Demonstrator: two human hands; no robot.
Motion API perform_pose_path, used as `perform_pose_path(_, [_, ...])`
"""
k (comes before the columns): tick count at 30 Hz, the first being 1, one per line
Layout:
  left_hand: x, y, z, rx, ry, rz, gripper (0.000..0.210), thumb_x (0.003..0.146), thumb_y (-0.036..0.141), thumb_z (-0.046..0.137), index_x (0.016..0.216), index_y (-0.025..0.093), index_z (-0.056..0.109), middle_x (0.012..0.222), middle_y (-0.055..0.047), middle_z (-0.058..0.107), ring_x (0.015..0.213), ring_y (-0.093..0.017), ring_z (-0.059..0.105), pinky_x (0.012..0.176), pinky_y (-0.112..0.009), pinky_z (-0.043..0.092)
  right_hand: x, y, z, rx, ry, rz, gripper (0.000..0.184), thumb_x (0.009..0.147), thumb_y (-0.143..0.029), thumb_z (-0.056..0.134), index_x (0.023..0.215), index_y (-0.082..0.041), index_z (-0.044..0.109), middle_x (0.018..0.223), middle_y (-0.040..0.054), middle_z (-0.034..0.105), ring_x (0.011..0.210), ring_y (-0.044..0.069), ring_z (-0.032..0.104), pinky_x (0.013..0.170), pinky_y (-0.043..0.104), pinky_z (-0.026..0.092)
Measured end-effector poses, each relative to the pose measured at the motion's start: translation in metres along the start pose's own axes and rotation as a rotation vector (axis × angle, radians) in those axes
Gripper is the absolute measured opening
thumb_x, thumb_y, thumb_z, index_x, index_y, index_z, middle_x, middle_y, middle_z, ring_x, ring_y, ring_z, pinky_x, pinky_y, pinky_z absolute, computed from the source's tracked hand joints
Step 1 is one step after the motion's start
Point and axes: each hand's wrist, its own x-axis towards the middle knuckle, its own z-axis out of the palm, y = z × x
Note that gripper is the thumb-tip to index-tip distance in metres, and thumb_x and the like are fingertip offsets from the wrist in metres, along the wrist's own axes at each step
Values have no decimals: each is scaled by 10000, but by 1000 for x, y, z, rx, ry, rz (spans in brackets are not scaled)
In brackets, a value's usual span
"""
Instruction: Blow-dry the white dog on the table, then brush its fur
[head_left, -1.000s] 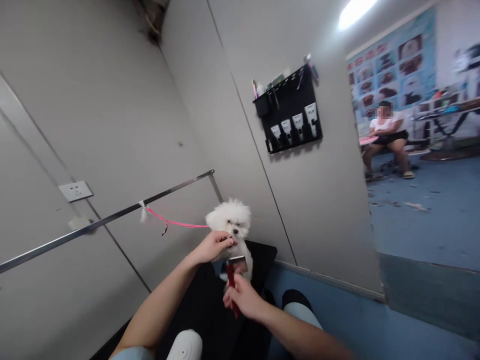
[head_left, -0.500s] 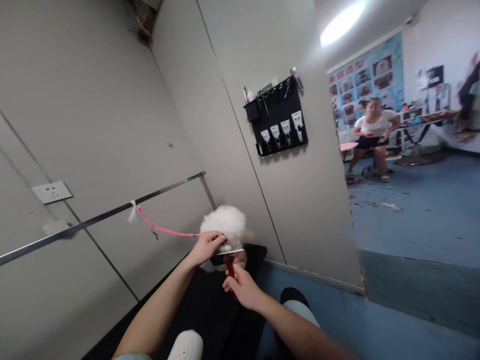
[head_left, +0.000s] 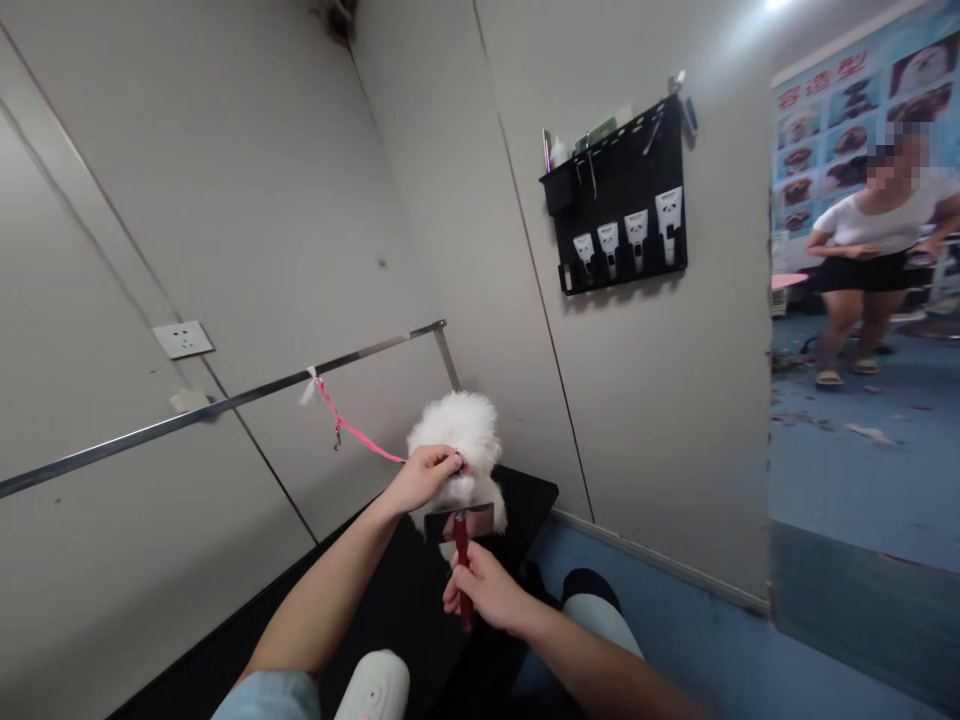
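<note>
Nearest, below both hands, shows a smooth white rounded object (head_left: pixel 375 685). The right hand (head_left: pixel 484 588) is closed around the red handle of a brush (head_left: pixel 460 535) with a wide, flat head. That head lies just beyond the hand, before the chest of a fluffy white dog (head_left: pixel 454 425) seated on a black flat-topped bench (head_left: pixel 529 488); a loose grip and short, light strokes should suit such fine fur. Slightly farther and to the left, the left hand (head_left: pixel 426 478) touches the dog's muzzle; whether its fingers pinch fur, I cannot tell. Gentle steadying, clear of the brush, seems wise. Beyond, a thin pink leash (head_left: pixel 364 440) leads to a grey metal rail (head_left: pixel 255 392); best not to snag it.
</note>
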Motion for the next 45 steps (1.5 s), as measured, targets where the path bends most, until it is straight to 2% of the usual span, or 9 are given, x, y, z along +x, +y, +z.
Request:
perform_pose_path(6, [12,4,-2,-126,159,13,335,722,508,733,677,176,755,718,-68,762,636,-184,629,643,-282,478,9,-9,-2,-94,55,-141,103,924,-244,535,942,-228,435,723,-30,646,660,142,662,486,189,420])
perform_pose_path(12, [19,4,-23,-118,398,113,392,750,546,715,654,167,739,688,-56,735,643,-163,600,642,-259,457,13,3,0,-140,-112,170,55,967,-191,407,922,-223,407,621,-57,611,474,111,582,426,189,414])
perform_pose_path(18, [30,19,-36,-159,483,118,397,713,548,735,663,154,721,661,-43,718,593,-138,567,600,-242,438,35,-27,2,-198,49,-178,91,947,-151,475,914,-225,435,727,-32,633,652,106,646,512,174,427])
perform_pose_path(22, [40,24,-43,-372,626,126,375,687,525,752,718,161,665,653,-32,701,579,-146,606,572,-245,473,38,-14,6,-117,-93,114,45,990,-246,411,950,-228,402,633,-51,624,489,121,604,472,215,450])
perform_pose_path(27, [43,25,-53,-524,754,142,315,748,462,724,776,172,605,609,-3,670,511,-138,614,507,-229,482,44,-5,2,-108,60,-51,58,957,-259,486,985,-217,459,749,-20,685,619,126,673,523,203,466])
perform_pose_path(32, [36,15,-61,-605,908,190,271,836,427,678,808,182,566,569,42,603,495,-126,615,527,-233,510,38,21,1,-98,-12,239,71,991,-275,423,979,-209,445,651,-44,643,453,102,581,445,197,418])
perform_pose_path(37, [33,7,-62,-617,988,311,285,967,417,561,806,183,538,551,59,556,451,-96,545,579,-248,525,54,12,-7,-81,80,-69,82,958,-279,530,961,-213,481,810,-6,680,652,116,654,559,212,467])
perform_pose_path(42, [28,-8,-69,-673,1048,317,336,1047,375,423,789,184,520,538,62,512,440,-87,484,564,-237,484,39,67,-12,-132,34,159,191,944,-397,529,915,-218,467,644,-53,582,480,111,536,489,234,415])
perform_pose_path(45, [15,-21,-76,-717,1107,302,340,1033,402,468,771,188,502,531,71,476,441,-83,458,579,-237,474,26,82,-28,-89,47,-40,270,919,-483,558,876,-222,503,673,-42,564,523,113,531,507,246,442])
